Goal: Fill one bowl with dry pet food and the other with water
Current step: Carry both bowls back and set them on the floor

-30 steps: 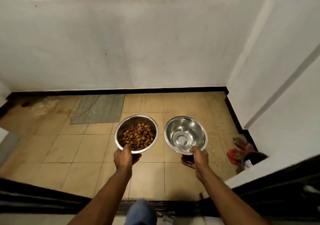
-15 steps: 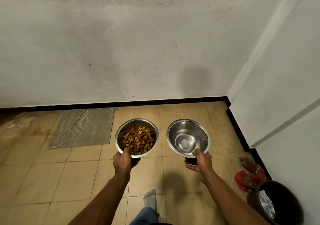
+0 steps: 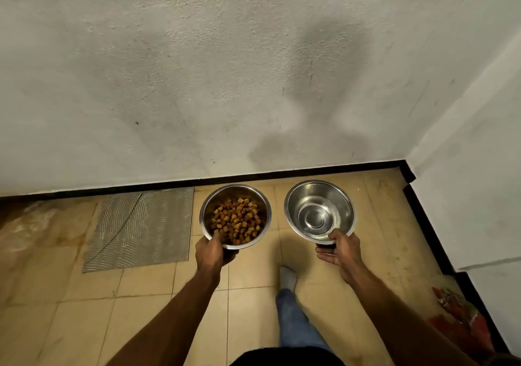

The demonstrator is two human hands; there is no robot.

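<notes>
Far left on the tiled floor (image 3: 84,309) a grey ridged mat (image 3: 141,227) is seen, lying against the black skirting, not involved. Next, the left hand (image 3: 212,253) is held out in front, forearm extended, thumb hooked over the near rim and fingers curled under the food bowl (image 3: 208,205); the bowl is gripped level, above the floor, and is loaded with brown dry pet food (image 3: 236,220). Just beside it, apart and not touching, the water bowl (image 3: 293,199) is carried by the right hand (image 3: 341,250): thumb pressed on the near rim, fingers curled beneath the base. Clear water appears to be held in it, judged from ring reflections; the level cannot be told exactly. A socked foot (image 3: 288,275) is planted between the two arms. At far right something red (image 3: 456,309) lies by the wall; it cannot be identified. Step in hand is judged to be carry and placement, with both fills apparently done. The next move calls for both bowls to be lowered flat to the floor near the wall, water bowl kept level to avoid slop, then both grips released.
</notes>
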